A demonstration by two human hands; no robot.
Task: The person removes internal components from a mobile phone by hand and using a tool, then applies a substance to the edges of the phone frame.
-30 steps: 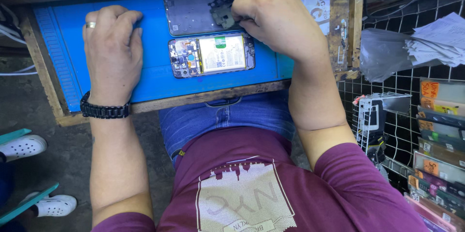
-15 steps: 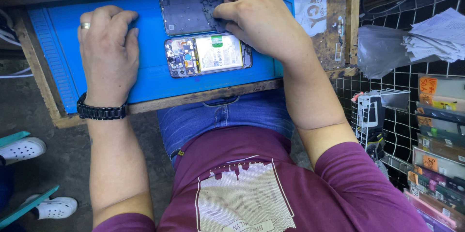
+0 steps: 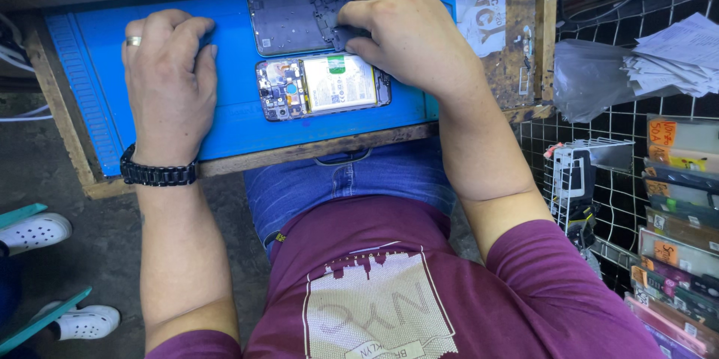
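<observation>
While our left hand [image 3: 168, 89] lies flat, fingers empty, centre-frame, the opened smartphone [image 3: 322, 87] shows its battery; our right hand [image 3: 408, 37] pinches a small dark part [image 3: 346, 32] above its detached grey back cover [image 3: 296, 20].

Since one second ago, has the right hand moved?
Yes. The right hand has shifted left along the blue mat, from its right edge to over the back cover.

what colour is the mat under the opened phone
Blue, seen in the head view: the mat lies under the opened phone.
</observation>
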